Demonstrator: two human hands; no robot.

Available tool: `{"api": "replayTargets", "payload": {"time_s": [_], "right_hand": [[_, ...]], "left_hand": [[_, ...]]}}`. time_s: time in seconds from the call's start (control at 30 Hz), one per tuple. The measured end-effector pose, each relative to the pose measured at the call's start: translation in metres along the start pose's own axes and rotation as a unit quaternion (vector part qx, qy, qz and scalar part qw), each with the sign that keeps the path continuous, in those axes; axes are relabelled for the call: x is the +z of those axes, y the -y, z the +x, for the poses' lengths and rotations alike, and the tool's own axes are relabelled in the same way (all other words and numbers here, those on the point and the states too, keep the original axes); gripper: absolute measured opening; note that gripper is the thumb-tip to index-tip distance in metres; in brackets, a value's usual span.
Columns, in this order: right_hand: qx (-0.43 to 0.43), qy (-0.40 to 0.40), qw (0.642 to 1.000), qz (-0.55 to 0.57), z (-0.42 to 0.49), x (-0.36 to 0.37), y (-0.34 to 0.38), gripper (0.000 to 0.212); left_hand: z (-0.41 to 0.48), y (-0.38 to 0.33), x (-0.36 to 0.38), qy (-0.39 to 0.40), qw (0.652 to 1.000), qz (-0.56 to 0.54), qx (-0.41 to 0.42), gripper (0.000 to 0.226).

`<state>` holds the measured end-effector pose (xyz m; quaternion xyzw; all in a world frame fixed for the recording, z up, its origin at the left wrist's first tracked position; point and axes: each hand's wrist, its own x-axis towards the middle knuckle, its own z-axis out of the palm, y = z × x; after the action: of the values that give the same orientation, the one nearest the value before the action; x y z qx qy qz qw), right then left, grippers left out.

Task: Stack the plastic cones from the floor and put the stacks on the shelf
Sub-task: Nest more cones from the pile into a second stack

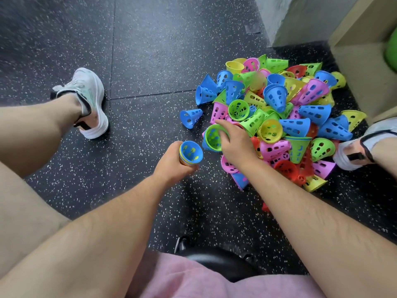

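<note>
left grip point(171, 166): round stack point(191, 152) | right grip point(235, 145): on green cone point(211, 137), beside stack

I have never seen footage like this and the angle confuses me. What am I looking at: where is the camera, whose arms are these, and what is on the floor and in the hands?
There is no machine here: a person wears a wide-angle camera on the head, so the one picture looks down at their own arms and legs. On the dark speckled floor lies a pile of plastic cones in blue, green, yellow, pink and red, beside a pale shelf. The left hand grips a short stack of cones, a blue one on top. The right hand reaches into the pile and grips a green cone by its rim.
</note>
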<state>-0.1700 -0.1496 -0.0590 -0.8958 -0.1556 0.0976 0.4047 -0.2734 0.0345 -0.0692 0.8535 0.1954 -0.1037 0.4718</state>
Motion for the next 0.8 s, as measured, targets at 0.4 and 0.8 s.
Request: {"api": "replayTargets", "payload": {"time_s": [0.4,0.8], "right_hand": [[0.042,0.173,0.982,-0.069,0.002,0.033,0.013,0.068],[-0.068,0.124,0.968,-0.208,0.072,0.059,0.009,0.051]], "left_hand": [[0.013,-0.016,-0.002,-0.045,0.998,-0.023,0.028,0.041],[0.046,0.018,-0.014,-0.110,0.992,-0.038,-0.048,0.044]]}}
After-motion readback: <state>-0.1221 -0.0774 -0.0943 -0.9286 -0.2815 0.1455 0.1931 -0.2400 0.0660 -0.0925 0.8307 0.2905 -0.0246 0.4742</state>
